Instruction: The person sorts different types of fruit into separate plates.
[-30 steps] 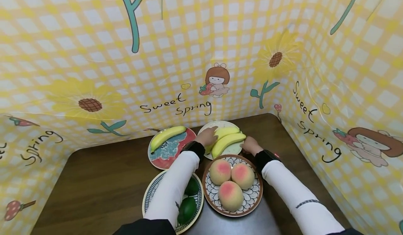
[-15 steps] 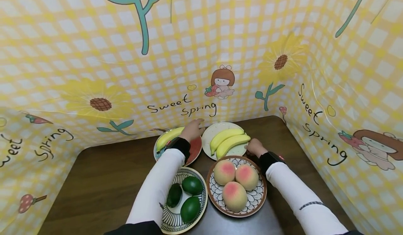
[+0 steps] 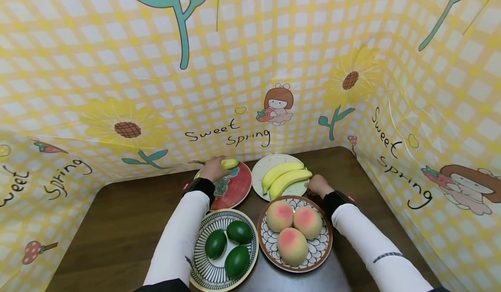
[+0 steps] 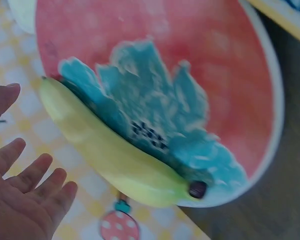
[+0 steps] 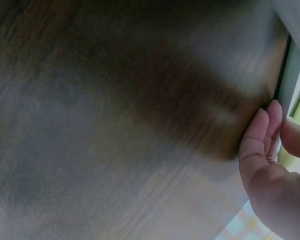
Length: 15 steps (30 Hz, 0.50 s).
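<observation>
My left hand (image 3: pixel 213 169) reaches over the far left plate, partly hiding a banana (image 3: pixel 230 164). In the left wrist view, its fingers are spread apart beside the banana (image 4: pixel 110 150), which lies along the edge of the red plate (image 4: pixel 230 75) with a blue flower design. My right hand (image 3: pixel 318 185) is at the right rim of a white plate (image 3: pixel 258 163) bearing two bananas (image 3: pixel 287 179). The right wrist view shows its fingers (image 5: pixel 255 137) under the rim and thumb above, pinching the plate's edge (image 5: pixel 292 75).
Nearer me, a brown-rimmed plate (image 3: pixel 328 239) holds three peaches (image 3: pixel 292 246). A striped plate (image 3: pixel 199 259) to its left bears three dark green oval fruits (image 3: pixel 236 261). Yellow checked cloth (image 3: pixel 219 92) rises behind the brown wooden table (image 3: pixel 129 222).
My left hand has moved left from the bananas on the white plate to the banana on the red plate. My right hand stays at the white plate's rim. The view has shifted slightly.
</observation>
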Each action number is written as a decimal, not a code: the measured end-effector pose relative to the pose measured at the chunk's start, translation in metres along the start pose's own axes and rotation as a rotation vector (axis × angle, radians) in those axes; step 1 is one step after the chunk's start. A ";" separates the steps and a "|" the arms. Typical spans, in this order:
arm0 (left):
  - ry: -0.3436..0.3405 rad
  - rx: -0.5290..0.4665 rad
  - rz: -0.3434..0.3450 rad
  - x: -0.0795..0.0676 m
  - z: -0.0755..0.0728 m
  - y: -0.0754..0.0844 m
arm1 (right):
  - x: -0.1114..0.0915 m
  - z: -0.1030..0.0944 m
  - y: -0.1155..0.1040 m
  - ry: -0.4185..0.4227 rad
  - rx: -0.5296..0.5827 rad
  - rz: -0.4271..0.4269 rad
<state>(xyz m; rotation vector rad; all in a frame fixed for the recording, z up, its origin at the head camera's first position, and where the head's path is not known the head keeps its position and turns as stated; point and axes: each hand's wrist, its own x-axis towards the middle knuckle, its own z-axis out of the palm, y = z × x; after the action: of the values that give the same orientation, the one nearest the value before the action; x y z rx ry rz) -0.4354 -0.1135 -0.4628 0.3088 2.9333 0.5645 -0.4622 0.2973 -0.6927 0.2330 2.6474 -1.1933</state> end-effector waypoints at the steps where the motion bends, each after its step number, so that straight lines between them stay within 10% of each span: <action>1: 0.002 0.002 -0.005 0.000 0.001 -0.004 | -0.007 -0.001 -0.006 0.003 0.010 0.007; 6: -0.014 0.027 -0.035 -0.001 0.004 -0.020 | -0.028 -0.006 -0.027 -0.002 0.061 0.064; 15: -0.024 0.091 -0.046 0.007 0.010 -0.028 | 0.008 0.004 0.010 -0.026 0.093 0.005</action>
<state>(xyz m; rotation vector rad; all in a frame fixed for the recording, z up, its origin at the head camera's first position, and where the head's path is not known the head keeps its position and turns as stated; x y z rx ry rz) -0.4456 -0.1332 -0.4835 0.2562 2.9397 0.4188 -0.4672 0.3012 -0.7046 0.2374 2.5707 -1.3103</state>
